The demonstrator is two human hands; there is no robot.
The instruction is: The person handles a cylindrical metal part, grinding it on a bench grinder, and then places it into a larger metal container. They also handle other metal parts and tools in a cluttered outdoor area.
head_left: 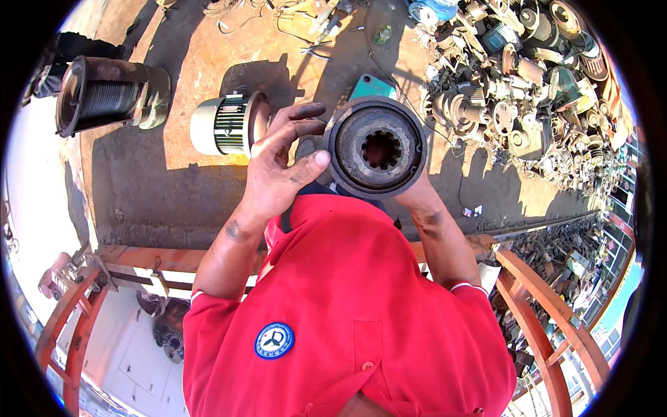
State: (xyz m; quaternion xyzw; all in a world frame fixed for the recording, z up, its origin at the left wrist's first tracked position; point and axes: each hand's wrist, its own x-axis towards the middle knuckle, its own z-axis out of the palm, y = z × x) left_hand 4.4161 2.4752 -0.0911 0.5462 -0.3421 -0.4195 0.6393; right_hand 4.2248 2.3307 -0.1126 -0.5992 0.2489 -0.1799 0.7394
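A round, dark, greasy metal hub (347, 149) with a toothed bore is held up in front of my red shirt, its open end facing up. My right hand (415, 193) supports it from behind on the right; the hub hides those fingers. At its left edge is my left hand (274, 163), fingers spread and curved, thumb tip close to or touching the rim. Dark grease smudges mark both forearms. Beyond my left hand, a cream and green electric motor (226, 125) lies on the ground.
A larger rusty motor housing (114, 97) lies at far left. Scrap metal parts (514, 90) are heaped at right. Pliers (316, 51) and cables lie on the stained ground ahead, near a green metal piece (372, 87). Orange metal rails (170, 259) stand around me.
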